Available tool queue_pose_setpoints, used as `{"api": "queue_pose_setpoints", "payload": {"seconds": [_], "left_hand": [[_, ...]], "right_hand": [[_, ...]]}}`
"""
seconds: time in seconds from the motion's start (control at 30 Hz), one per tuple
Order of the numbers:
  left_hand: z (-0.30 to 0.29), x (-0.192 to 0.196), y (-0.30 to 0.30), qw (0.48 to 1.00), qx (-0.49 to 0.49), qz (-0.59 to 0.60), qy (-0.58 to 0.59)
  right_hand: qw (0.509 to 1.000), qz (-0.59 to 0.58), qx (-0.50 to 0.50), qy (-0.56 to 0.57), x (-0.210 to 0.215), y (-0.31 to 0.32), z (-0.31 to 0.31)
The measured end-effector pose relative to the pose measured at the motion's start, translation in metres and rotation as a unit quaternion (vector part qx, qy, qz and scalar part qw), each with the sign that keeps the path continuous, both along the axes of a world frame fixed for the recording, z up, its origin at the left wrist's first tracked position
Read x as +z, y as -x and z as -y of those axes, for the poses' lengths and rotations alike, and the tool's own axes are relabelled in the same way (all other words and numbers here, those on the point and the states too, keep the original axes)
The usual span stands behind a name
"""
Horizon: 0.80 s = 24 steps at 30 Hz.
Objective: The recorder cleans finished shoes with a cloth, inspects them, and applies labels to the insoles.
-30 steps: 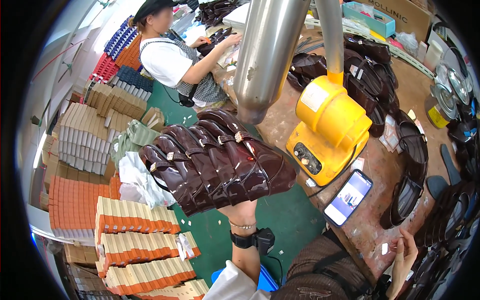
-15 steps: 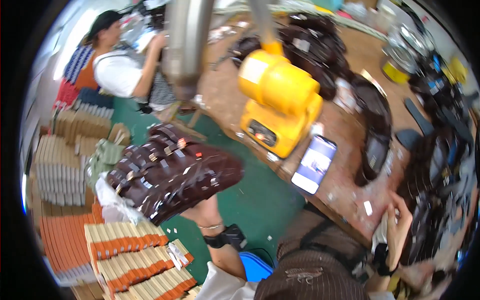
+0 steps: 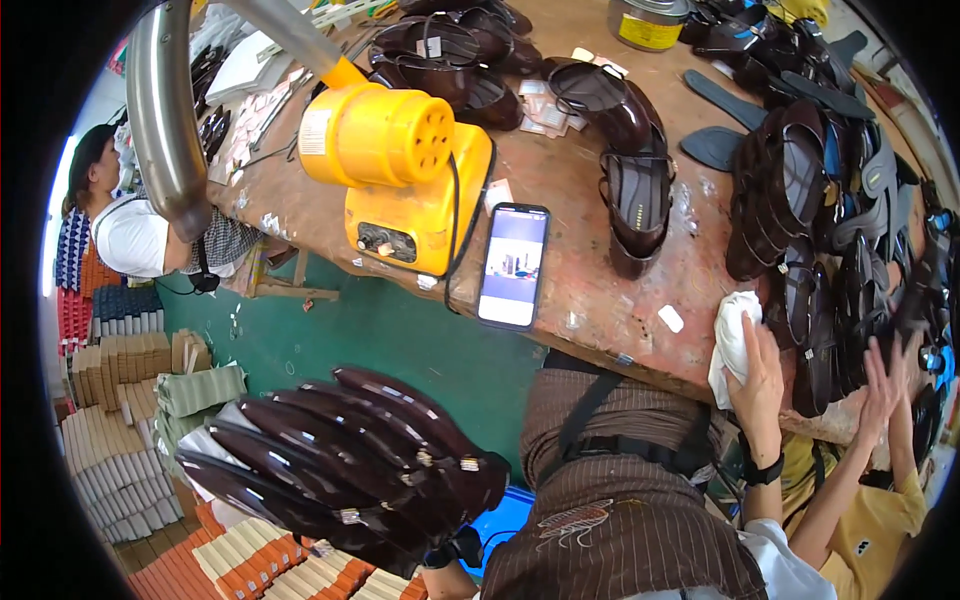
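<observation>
A cluster of glossy dark brown strapped shoes (image 3: pixel 350 460) is held up at the lower left, above the floor. My left forearm (image 3: pixel 450 582) reaches under it; the hand itself is hidden behind the shoes, which it appears to carry. At the table's near right edge, my right hand (image 3: pixel 758 385) is closed on a white cloth (image 3: pixel 733 340), fingers pointing away from me. Left of that hand lies a small white tag (image 3: pixel 670 319). A brown shoe (image 3: pixel 638 215) stands farther back on the table (image 3: pixel 590 290).
A yellow machine (image 3: pixel 400 190) and a phone (image 3: pixel 514 265) occupy the table's left part. Shoes and grey insoles (image 3: pixel 712 148) crowd its right. Another person's hands (image 3: pixel 882 390) reach in at right. A second person (image 3: pixel 135 230) sits far left. Stacked orange and cream pieces (image 3: pixel 235 565) lie below.
My view has swung right. The shoe cluster has turned and sits lower, now covering my left hand. My right hand has closed on the cloth; another person's hands have come into view.
</observation>
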<state>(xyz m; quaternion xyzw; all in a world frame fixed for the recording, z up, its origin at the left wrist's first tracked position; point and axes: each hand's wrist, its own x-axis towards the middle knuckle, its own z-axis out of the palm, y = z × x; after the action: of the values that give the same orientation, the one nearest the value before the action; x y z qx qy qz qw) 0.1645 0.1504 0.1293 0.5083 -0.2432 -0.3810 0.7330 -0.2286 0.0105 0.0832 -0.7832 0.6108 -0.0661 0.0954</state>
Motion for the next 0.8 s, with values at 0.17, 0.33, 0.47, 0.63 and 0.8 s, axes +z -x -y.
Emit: {"api": "queue_pose_setpoints", "payload": {"seconds": [0.17,0.33,0.47,0.63,0.8], "left_hand": [[0.035,0.012,0.032,0.99,-0.113,0.086,-0.02],[0.055,0.016,0.071,0.955,-0.242,0.17,-0.025],[0.102,0.03,0.137,0.833,-0.291,0.455,-0.117],[0.109,-0.026,0.203,0.684,-0.232,0.672,-0.165],[0.117,-0.033,0.21,0.683,-0.212,0.681,-0.16]], "right_hand": [[0.919,0.38,-0.102,-0.013,-0.012,0.035,0.015],[0.718,0.638,-0.258,0.101,0.05,0.069,-0.001],[0.687,0.664,-0.213,0.204,0.08,0.089,-0.023],[0.86,0.401,-0.231,0.217,0.061,0.062,-0.01],[0.975,0.106,-0.156,0.12,0.012,-0.022,-0.01]]}}
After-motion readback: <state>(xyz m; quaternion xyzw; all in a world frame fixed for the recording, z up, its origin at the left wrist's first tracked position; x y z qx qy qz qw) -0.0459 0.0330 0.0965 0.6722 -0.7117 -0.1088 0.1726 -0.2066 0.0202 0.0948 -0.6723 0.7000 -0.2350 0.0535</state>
